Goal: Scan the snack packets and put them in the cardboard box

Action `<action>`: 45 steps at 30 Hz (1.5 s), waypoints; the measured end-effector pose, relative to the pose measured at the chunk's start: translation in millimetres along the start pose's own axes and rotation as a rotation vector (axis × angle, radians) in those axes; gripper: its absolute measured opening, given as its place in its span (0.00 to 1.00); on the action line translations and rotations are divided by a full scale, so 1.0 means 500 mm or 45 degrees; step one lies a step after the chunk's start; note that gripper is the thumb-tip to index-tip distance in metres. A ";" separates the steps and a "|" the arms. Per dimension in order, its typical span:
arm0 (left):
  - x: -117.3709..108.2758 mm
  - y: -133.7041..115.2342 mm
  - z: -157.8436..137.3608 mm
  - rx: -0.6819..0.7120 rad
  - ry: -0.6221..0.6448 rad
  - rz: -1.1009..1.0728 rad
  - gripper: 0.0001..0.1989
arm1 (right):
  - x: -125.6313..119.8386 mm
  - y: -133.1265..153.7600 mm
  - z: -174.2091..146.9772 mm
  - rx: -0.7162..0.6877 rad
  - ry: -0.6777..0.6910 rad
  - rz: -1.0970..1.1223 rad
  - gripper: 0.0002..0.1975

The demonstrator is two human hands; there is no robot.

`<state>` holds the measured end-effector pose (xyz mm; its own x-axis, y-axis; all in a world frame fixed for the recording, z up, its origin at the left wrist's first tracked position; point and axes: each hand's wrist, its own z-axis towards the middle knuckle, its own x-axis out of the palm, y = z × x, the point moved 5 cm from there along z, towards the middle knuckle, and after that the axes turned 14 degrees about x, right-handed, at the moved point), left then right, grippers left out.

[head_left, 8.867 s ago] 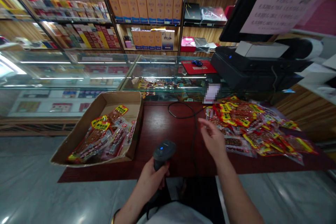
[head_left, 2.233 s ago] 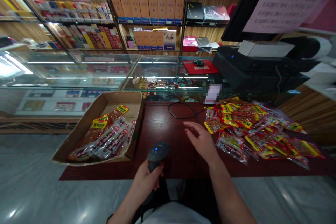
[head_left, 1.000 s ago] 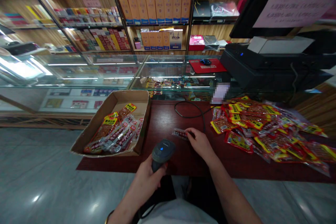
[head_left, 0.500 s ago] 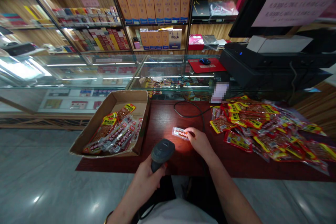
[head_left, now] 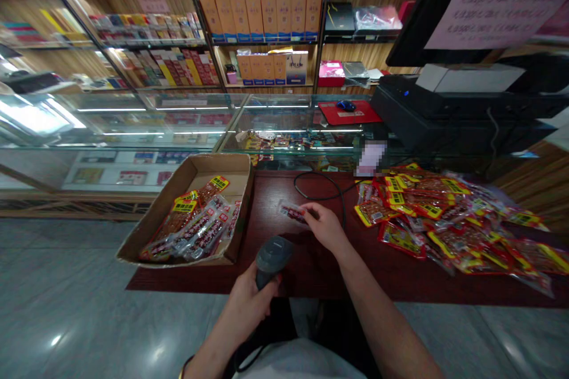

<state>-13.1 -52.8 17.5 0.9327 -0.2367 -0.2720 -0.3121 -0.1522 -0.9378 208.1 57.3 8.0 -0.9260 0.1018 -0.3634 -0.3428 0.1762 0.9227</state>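
Observation:
My left hand (head_left: 251,302) is wrapped round the handle of a dark grey barcode scanner (head_left: 274,254), whose head points away from me over the table's near edge. Between the thumb and fingers of my right hand (head_left: 326,227) is the right end of a small clear snack packet (head_left: 291,211) with red and dark print. To the left stands an open cardboard box (head_left: 246,189) with several similar packets (head_left: 204,231) and yellow-labelled ones inside. A large heap of red and yellow snack packets (head_left: 427,201) covers the table to the right of my right hand.
The dark red wooden table (head_left: 306,272) meets a glass display counter (head_left: 275,112). A black cable (head_left: 317,195) loops behind my right hand. A blurred-out phone-like object (head_left: 371,158), a mouse (head_left: 345,105) on a red mat and a monitor (head_left: 427,12) stand farther back.
My right hand has moved left and slightly away from me with the packet. The bright scanner light on the packet and table has gone out. My left hand has barely moved.

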 end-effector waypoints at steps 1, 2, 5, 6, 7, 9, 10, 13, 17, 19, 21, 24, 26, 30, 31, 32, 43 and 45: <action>0.001 0.003 0.001 -0.005 -0.004 0.003 0.14 | 0.025 0.034 0.011 -0.048 0.052 0.054 0.11; 0.003 0.006 0.002 -0.009 -0.003 0.007 0.14 | 0.056 0.073 0.022 -0.098 0.122 0.109 0.11; 0.010 0.013 0.001 -0.026 0.007 0.013 0.13 | 0.162 0.186 0.037 -0.210 0.402 0.235 0.11; 0.011 0.015 0.000 -0.035 0.007 0.012 0.13 | 0.192 0.215 0.036 -0.233 0.490 0.234 0.12; 0.011 0.017 -0.001 -0.043 0.003 0.010 0.12 | 0.214 0.237 0.032 -0.259 0.550 0.211 0.14; 0.011 0.020 -0.001 -0.053 -0.007 0.008 0.11 | 0.221 0.256 0.021 -0.330 0.562 0.124 0.17; 0.010 0.021 0.000 -0.051 -0.011 0.009 0.11 | 0.205 0.251 0.017 -0.364 0.517 0.079 0.16; 0.009 0.022 0.006 -0.020 -0.007 0.020 0.12 | 0.088 0.181 0.012 -0.378 0.243 -0.066 0.14; 0.016 0.015 0.018 0.052 0.055 0.019 0.13 | -0.147 0.019 0.010 -0.233 -0.311 -0.601 0.19; 0.022 0.009 0.024 0.079 0.087 0.014 0.12 | -0.245 -0.060 0.006 -0.106 -0.441 -0.992 0.22; 0.029 0.006 0.027 0.081 0.108 0.012 0.12 | -0.311 -0.121 0.002 -0.019 -0.432 -1.307 0.26; 0.040 0.003 0.028 0.084 0.124 0.010 0.11 | -0.348 -0.166 0.004 -0.048 -0.282 -1.555 0.31; 0.046 0.003 0.028 0.086 0.135 0.000 0.11 | -0.344 -0.170 0.012 -0.129 -0.194 -1.609 0.31; 0.048 0.004 0.023 0.070 0.146 -0.009 0.11 | -0.309 -0.144 0.037 -0.302 -0.150 -1.593 0.28; 0.046 0.005 0.022 0.067 0.140 -0.006 0.11 | -0.299 -0.136 0.043 -0.349 -0.140 -1.575 0.25; 0.042 0.006 0.020 0.061 0.130 -0.002 0.11 | -0.289 -0.128 0.047 -0.393 -0.126 -1.556 0.22; 0.018 0.010 0.012 0.039 0.041 -0.038 0.14 | -0.200 -0.046 0.007 -0.349 -0.015 -0.909 0.13; 0.020 0.003 0.011 0.039 0.051 -0.049 0.13 | -0.159 -0.036 -0.020 -0.313 0.069 -0.696 0.16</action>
<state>-3.4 -49.9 12.0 0.9358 -0.2697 -0.2271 -0.2697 -0.1323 -0.9538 286.1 36.3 21.5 -0.6100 0.0089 -0.7923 -0.7918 -0.0437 0.6092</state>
